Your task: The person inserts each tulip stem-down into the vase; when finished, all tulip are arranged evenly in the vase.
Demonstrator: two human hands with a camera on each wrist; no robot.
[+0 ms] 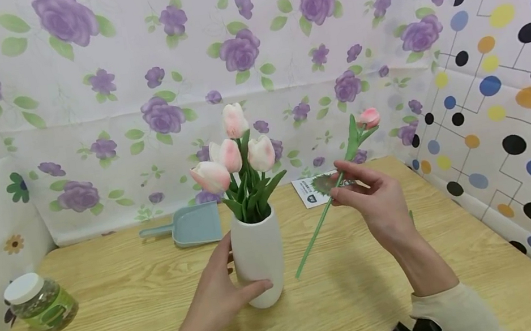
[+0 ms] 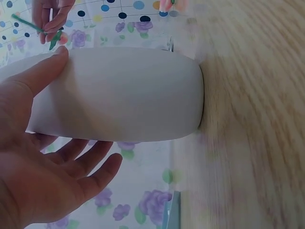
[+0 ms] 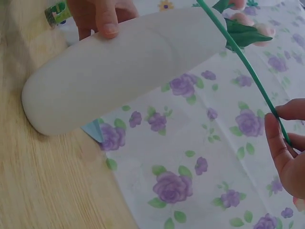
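A white vase (image 1: 259,258) stands upright on the table with several pale pink tulips (image 1: 240,160) in it. My left hand (image 1: 222,289) holds the vase low on its left side, thumb across the front and fingers behind. In the left wrist view the vase (image 2: 128,93) fills the middle. To the right of the vase, my right hand (image 1: 370,198) pinches a single artificial tulip (image 1: 322,220) by its stem. Its pink bloom points up and right, and the bare stem end slants down toward the vase. In the right wrist view the green stem (image 3: 248,67) crosses in front of the vase's mouth.
Behind the vase lies a blue dustpan (image 1: 197,224). A jar with a white lid (image 1: 41,302) stands at the left, and a printed card (image 1: 307,190) lies at the back right. Another pink bloom (image 2: 172,5) shows at the left wrist view's top edge. Patterned cloths hang around the table.
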